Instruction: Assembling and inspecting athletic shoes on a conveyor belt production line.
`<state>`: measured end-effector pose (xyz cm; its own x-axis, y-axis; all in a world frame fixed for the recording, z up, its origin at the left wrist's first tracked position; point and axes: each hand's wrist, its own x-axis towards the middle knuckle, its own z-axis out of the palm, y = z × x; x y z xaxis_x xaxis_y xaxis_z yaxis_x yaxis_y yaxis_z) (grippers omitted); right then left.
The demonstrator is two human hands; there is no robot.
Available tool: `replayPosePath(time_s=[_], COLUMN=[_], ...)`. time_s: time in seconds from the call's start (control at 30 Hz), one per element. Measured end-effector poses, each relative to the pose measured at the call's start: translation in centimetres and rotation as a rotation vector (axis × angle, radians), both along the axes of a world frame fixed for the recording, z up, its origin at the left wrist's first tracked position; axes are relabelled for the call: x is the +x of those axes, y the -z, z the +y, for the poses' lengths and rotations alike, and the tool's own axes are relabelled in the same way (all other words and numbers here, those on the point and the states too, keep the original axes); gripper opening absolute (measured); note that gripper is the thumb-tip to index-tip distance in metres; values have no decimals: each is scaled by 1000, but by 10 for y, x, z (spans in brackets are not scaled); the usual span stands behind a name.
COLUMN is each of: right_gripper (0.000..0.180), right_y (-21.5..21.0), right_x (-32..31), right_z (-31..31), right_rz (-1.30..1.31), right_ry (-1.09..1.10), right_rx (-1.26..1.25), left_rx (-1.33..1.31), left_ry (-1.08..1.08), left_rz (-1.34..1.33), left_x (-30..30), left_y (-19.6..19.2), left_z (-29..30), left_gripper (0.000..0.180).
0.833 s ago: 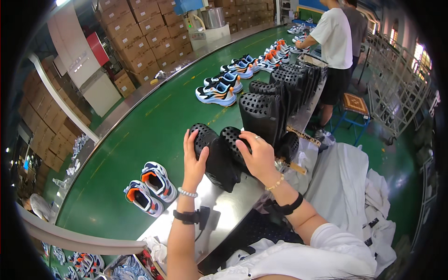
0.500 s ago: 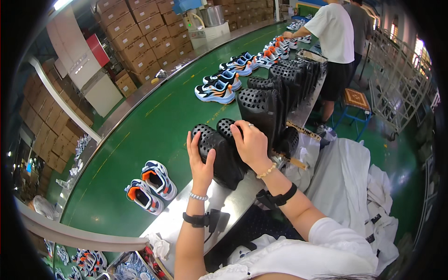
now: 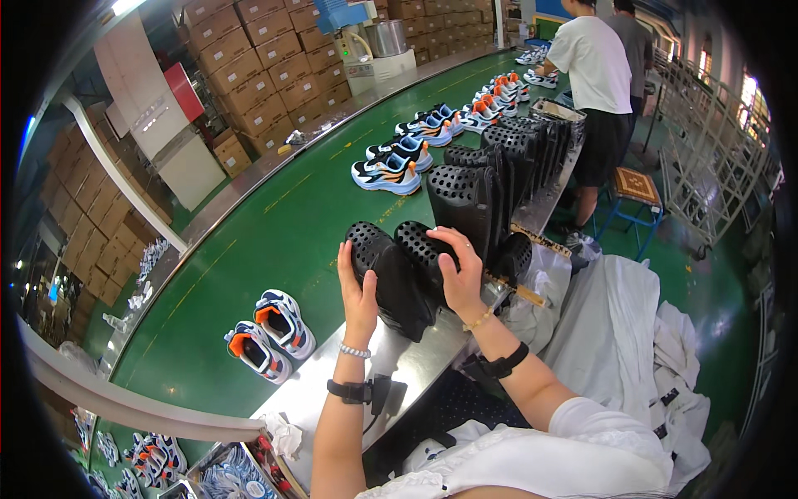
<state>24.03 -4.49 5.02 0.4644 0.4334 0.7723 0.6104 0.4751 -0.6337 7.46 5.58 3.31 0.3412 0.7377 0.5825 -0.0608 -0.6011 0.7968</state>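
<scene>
Two tall black foot-shaped forms with perforated tops stand close together on the metal ledge in front of me. My left hand [image 3: 360,301] is wrapped along the outer side of the left black form [image 3: 387,279], its thumb on the near face. Around the top and right side of the right black form [image 3: 418,249] curl the fingers of my right hand [image 3: 462,274]. Left of my hands, a pair of navy and white sneakers [image 3: 283,323] with orange linings rests on the green conveyor belt [image 3: 199,308].
A row of similar black forms [image 3: 467,208] lines the ledge beyond my right hand. White, blue and orange sneakers [image 3: 388,173] sit farther along the belt. A person in a white shirt [image 3: 594,62] stands beyond, near a blue stool [image 3: 633,190]. White cloth [image 3: 594,333] drapes at right.
My right hand has shifted slightly right and down, and the right form has moved a little apart from the left one. My left hand keeps its hold. The view has tilted slightly.
</scene>
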Motion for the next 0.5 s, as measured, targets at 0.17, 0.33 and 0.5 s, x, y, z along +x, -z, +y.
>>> replayPosePath(time_s=[0.17,0.33,0.5], right_gripper=[28,25,15], right_y=[30,-21,-105], right_x=[5,45,110], right_z=[-39,-80,-55], right_rz=[261,339,109], right_ry=[-7,-37,75], right_rx=[-1,46,13], left_rx=[-100,13,13], left_ry=[-117,-697,-729], left_rz=[-49,297,884], left_x=[-25,-143,-222], left_y=[14,45,66], left_z=[-1,48,109], left_gripper=[50,15,18])
